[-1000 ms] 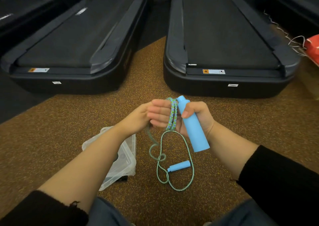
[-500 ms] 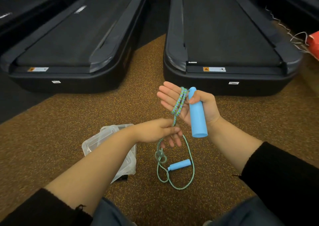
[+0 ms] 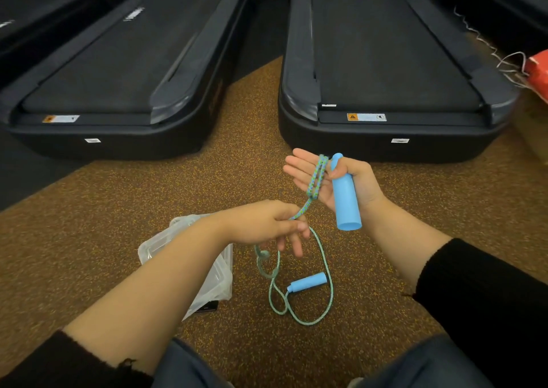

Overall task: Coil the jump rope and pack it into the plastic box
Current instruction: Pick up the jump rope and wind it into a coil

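Observation:
My right hand (image 3: 350, 180) is raised palm up, its thumb pinning a blue jump rope handle (image 3: 345, 195) that hangs down from the palm. Loops of the green-blue rope (image 3: 317, 177) are wound around its fingers. Below and to the left, my left hand (image 3: 267, 224) pinches the rope strand leading down from those loops. The slack rope (image 3: 326, 272) lies in loose loops on the floor, ending at the second blue handle (image 3: 308, 282). A clear plastic box (image 3: 219, 272) lies on the floor under my left forearm, partly hidden by it.
Two black treadmills stand ahead, one at the left (image 3: 118, 70) and one at the right (image 3: 385, 70), with a gap between them. The floor is brown speckled rubber (image 3: 118, 209). A red object with white cords (image 3: 536, 73) sits at the far right edge.
My left hand has come away from my right hand and dropped down along the rope, pinching the strand lower. My right hand has opened its fingers and lifted slightly.

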`<action>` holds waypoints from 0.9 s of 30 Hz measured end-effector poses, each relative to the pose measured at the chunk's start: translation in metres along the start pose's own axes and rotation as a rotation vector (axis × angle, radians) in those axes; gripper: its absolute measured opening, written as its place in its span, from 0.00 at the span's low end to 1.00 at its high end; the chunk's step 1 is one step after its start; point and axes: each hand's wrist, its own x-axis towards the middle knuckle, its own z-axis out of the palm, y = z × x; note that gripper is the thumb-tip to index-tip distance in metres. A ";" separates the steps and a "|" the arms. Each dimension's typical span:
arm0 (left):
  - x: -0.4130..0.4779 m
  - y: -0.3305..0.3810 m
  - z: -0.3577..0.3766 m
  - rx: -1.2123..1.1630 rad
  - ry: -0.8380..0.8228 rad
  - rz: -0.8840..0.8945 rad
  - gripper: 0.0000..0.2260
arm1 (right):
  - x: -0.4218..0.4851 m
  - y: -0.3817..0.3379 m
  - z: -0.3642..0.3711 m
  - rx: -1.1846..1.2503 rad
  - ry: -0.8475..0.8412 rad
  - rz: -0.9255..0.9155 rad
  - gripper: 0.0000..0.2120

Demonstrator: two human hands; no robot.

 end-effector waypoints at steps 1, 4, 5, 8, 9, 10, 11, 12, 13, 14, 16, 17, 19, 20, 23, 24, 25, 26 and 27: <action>-0.001 0.001 -0.001 -0.008 0.002 0.010 0.09 | 0.000 0.001 -0.001 -0.029 -0.022 0.023 0.44; -0.003 0.002 -0.005 -0.068 0.014 0.045 0.09 | -0.002 0.006 -0.002 -0.081 -0.064 0.096 0.40; -0.004 0.002 -0.007 -0.119 0.014 0.059 0.09 | -0.001 0.009 -0.005 -0.099 -0.065 0.135 0.38; -0.010 0.002 -0.011 -0.355 0.016 0.094 0.09 | -0.005 0.012 0.000 -0.245 -0.096 0.272 0.29; -0.012 0.001 -0.013 -0.424 0.030 0.101 0.10 | -0.006 0.013 0.001 -0.265 -0.120 0.300 0.23; -0.014 0.001 -0.015 -0.482 0.051 0.109 0.10 | -0.010 0.012 0.006 -0.257 -0.147 0.322 0.19; -0.016 0.000 -0.017 -0.535 0.076 0.118 0.10 | -0.011 0.013 0.008 -0.235 -0.146 0.338 0.17; -0.018 -0.003 -0.019 -0.587 0.110 0.130 0.10 | -0.013 0.015 0.009 -0.215 -0.127 0.362 0.17; -0.020 -0.005 -0.022 -0.636 0.152 0.142 0.10 | -0.011 0.017 0.007 -0.243 -0.116 0.391 0.19; -0.021 -0.007 -0.024 -0.678 0.202 0.152 0.10 | -0.012 0.020 0.007 -0.315 -0.102 0.425 0.21; -0.023 -0.012 -0.029 -0.718 0.303 0.159 0.11 | -0.014 0.023 0.007 -0.465 -0.143 0.463 0.28; -0.024 -0.014 -0.031 -0.716 0.343 0.155 0.12 | -0.013 0.024 0.006 -0.486 -0.167 0.480 0.29; -0.024 -0.018 -0.034 -0.702 0.398 0.137 0.14 | -0.012 0.027 0.004 -0.516 -0.202 0.534 0.32; -0.023 -0.021 -0.034 -0.700 0.419 0.125 0.15 | -0.015 0.025 0.012 -0.506 -0.230 0.551 0.35; -0.021 -0.026 -0.033 -0.683 0.487 0.099 0.16 | -0.009 0.025 0.009 -0.416 -0.239 0.494 0.32; -0.020 -0.028 -0.033 -0.673 0.503 0.094 0.16 | -0.009 0.024 0.011 -0.383 -0.240 0.488 0.30; -0.019 -0.029 -0.033 -0.665 0.517 0.088 0.16 | -0.009 0.024 0.011 -0.343 -0.247 0.473 0.31; -0.018 -0.031 -0.033 -0.655 0.527 0.079 0.16 | -0.008 0.023 0.011 -0.289 -0.266 0.473 0.34; -0.017 -0.031 -0.032 -0.648 0.533 0.071 0.16 | -0.008 0.022 0.012 -0.242 -0.286 0.463 0.36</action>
